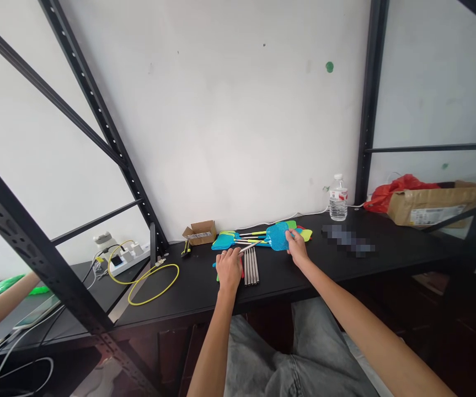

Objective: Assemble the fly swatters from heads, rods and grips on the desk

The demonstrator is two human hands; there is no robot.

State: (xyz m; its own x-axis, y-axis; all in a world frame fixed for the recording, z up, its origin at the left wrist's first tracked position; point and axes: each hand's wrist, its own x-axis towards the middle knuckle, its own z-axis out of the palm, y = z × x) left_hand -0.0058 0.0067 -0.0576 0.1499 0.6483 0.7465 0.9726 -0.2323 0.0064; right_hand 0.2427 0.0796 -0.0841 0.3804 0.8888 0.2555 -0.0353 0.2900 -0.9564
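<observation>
A blue fly swatter (278, 237) is held up between my two hands above the black shelf. My right hand (297, 246) grips the edge of its mesh head. My left hand (229, 266) is closed around the other end of its metal shaft; the handle is mostly hidden by the fingers. Just right of my left hand, several metal tubes (251, 267) lie side by side, with something red partly showing beside them. Behind both hands rests a pile of blue, green and yellow fly swatters (223, 241), some overlapping.
A small open cardboard box (200, 232) and a black-yellow tool (186, 249) sit at back left. A yellow cable (154, 303) loops near a power strip (132, 257). Rightward stand a water bottle (338, 199) and a larger carton (432, 207). Another person's arm (6, 306) shows far left.
</observation>
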